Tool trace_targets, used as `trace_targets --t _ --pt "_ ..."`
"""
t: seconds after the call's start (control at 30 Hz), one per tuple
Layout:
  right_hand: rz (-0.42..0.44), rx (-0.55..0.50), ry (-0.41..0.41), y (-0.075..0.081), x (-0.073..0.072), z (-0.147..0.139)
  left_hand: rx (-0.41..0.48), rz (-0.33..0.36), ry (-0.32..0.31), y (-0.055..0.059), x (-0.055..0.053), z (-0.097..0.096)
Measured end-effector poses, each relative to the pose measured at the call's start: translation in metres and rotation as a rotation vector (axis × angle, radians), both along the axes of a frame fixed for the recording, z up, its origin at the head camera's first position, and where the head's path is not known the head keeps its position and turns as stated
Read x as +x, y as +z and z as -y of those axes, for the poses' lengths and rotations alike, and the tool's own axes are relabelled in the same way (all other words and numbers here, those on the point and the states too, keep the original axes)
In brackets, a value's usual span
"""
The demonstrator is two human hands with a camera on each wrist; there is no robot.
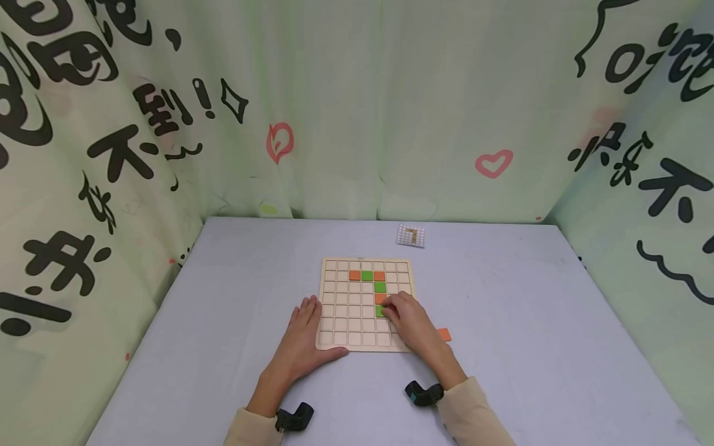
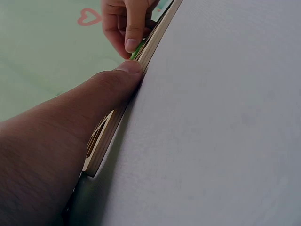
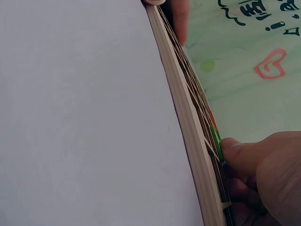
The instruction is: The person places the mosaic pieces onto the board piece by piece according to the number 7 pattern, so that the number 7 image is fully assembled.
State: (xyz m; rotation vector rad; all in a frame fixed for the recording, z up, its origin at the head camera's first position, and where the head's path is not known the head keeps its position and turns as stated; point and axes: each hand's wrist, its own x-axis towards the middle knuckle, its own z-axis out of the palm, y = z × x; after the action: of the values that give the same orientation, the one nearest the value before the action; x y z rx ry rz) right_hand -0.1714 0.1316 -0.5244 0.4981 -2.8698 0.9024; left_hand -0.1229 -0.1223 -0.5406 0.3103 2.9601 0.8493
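A square wooden grid board lies on the table. Orange and green square tiles fill some of its cells, making a short row near the top and a column running down from the row's right end. My right hand has its thumb and fingertips at the lowest green tile, pinching it at its cell; the fingers partly cover it. That tile's green edge also shows beside the thumb in the right wrist view. My left hand rests along the board's left side, fingers extended, thumb on the front edge near the corner.
A loose orange tile lies on the table beside my right wrist. Behind the board sits a small gridded card with a brown pattern. Printed pale green curtains stand around the white table.
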Motion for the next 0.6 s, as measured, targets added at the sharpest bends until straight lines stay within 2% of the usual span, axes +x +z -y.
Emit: trace_targets --t 0.6 --pt "0.015 0.01 -0.032 0.0019 0.001 0.003 -0.002 0.005 -0.004 -0.0018 -0.0008 0.0006"
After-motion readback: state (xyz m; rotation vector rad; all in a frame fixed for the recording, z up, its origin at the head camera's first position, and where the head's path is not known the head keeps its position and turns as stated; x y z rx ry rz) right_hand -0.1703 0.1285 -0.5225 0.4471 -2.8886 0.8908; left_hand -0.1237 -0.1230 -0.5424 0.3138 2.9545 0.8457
